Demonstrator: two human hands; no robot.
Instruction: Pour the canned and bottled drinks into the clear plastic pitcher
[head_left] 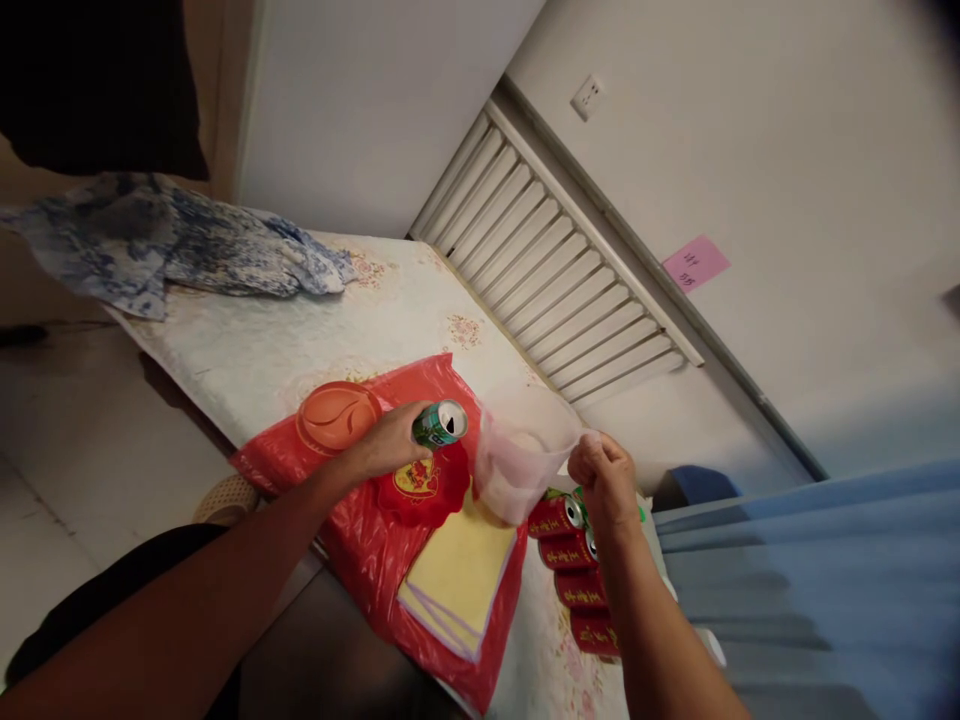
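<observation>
My left hand (394,440) is wrapped round a green drink can (440,425), whose opened top faces up and to the right. Below the can is a red scalloped dish (427,490) with a gold print. Closed at the side of a translucent plastic jug (517,455), my right hand (606,475) holds it tilted above folded yellow cloths (461,570); the exact grip is partly hidden. Left of the green can sits a round orange divided dish (339,415). A red plastic sheet (367,580) lies under these things.
Several red cans (577,588) lie beside my right forearm, partly hidden by it. A blue-and-white cloth (232,250) lies at the far left of the flowered tablecloth (405,300). A white radiator (555,270) runs along the wall; a blue curtain (825,590) hangs at right.
</observation>
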